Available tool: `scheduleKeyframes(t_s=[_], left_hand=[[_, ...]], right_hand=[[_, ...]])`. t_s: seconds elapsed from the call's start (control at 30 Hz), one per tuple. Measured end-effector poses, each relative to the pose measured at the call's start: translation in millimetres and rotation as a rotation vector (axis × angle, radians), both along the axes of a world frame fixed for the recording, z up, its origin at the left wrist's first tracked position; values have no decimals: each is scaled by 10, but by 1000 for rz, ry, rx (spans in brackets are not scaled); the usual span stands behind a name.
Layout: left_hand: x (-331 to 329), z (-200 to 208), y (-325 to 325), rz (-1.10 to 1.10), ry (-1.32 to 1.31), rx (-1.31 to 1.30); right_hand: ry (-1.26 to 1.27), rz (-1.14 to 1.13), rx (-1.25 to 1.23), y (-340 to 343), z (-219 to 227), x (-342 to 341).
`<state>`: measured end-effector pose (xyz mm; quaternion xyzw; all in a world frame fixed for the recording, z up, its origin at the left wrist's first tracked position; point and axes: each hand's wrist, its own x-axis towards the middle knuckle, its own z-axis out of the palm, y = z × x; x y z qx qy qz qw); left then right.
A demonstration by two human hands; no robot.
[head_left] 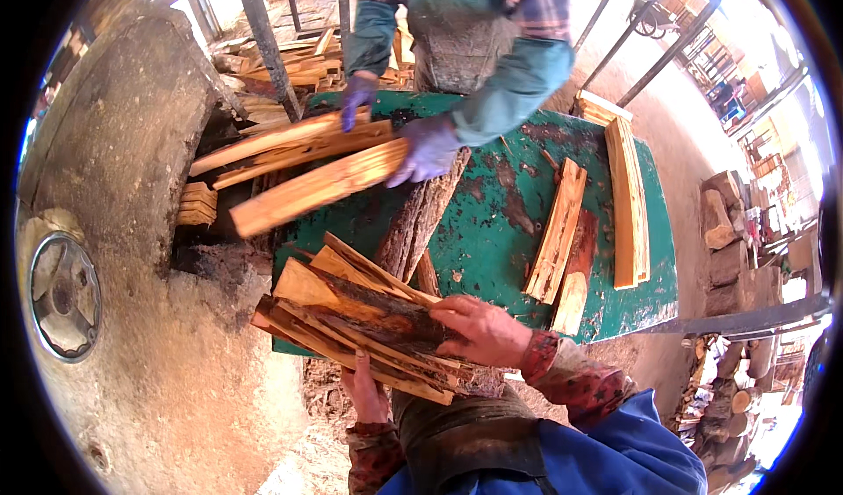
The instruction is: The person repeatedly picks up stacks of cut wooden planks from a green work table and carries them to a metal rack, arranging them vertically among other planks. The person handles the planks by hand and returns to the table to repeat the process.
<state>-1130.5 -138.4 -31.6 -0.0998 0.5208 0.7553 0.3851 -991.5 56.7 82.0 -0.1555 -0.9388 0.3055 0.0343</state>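
A bundle of rough split wooden boards [360,324], some edged with dark bark, is held at the near edge of the green table [492,232]. My left hand [364,391] grips it from the near side, with the thumb up against the lowest board. At the bundle's right end, my right hand [485,330] closes over the boards. Under and behind the bundle, a long bark-covered strip [421,210] lies across the table. Opposite me, a person's purple-gloved hands [428,148] hold several pale boards [320,183], the nearest blurred by motion.
On the table's right side lie two shorter strips [558,232] and a thicker stack of boards [625,201]. A large grey machine panel [114,118] and a handwheel [65,296] stand at the left. Logs [729,258] are piled at the far right. A metal bar [746,315] juts out from the table.
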Motion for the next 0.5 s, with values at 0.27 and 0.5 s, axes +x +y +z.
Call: scheduleKeyframes(t_s=[0.27, 0.5], left_hand=[[35, 25, 40, 50, -19, -42], [89, -73, 5, 86, -3, -34]], right_hand=[[55, 106, 374, 730, -489, -446], [-88, 155, 517, 1050, -568, -712]])
